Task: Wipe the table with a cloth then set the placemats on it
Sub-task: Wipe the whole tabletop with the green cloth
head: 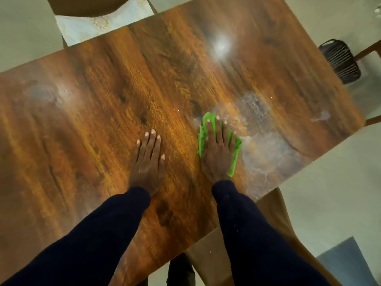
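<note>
Left hand (147,162) lies flat, palm down, on the bare wooden table (82,120). Its fingers are straight and close together, the thumb is slightly out to the side, and it holds nothing. Right hand (217,153) is also palm down, with straight, slightly spread fingers pressing flat onto the green cloth (203,135). The fingers are not curled round the cloth. The cloth is bunched under the palm, and its edges stick out on both sides and past the fingertips. It sits right of table centre, toward the near edge.

Both forearms, in dark navy sleeves (257,234), reach in from the bottom, roughly parallel, with the hands near each other but apart. A cloudy wet smear (261,145) lies on the tabletop just right of the cloth and touches its edge. A fainter dull patch (45,93) is at far left. Light glare (220,45) shows on the far part of the table.

A chair with a pale seat (99,23) is at the far side and a brown chair (274,213) at the near right. A black ribbed basket (340,60) is off the table's right end.
</note>
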### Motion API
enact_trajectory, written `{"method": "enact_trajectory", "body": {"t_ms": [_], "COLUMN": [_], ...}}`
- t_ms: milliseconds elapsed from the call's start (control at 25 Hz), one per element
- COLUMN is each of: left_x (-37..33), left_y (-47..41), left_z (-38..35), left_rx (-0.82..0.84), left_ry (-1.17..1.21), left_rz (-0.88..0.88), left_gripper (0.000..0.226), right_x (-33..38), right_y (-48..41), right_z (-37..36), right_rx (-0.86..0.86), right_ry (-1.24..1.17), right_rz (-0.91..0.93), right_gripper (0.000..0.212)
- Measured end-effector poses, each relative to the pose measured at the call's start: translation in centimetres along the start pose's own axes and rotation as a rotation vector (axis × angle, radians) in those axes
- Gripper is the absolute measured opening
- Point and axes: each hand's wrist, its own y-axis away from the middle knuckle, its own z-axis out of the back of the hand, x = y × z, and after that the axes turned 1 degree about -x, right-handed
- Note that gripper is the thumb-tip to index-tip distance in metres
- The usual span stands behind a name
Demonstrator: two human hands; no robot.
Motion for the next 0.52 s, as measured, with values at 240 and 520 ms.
{"method": "enact_trajectory", "body": {"t_ms": [240, 520], "left_x": [0.0, 0.0], "left_y": [-0.3, -0.6], "left_z": [0.2, 0.2], "left_rx": [0.008, 0.021], "left_ry": [0.009, -0.02], "left_rz": [0.023, 0.16], "left_gripper": [0.055, 0.059], "right_x": [2.2, -2.8], "right_y": [2.9, -2.8], "right_z": [-0.1, 1.3], "right_rx": [0.184, 0.064], "right_ry": [-0.019, 0.033], "right_rz": [0.517, 0.212], "right_gripper": [0.072, 0.058]}}
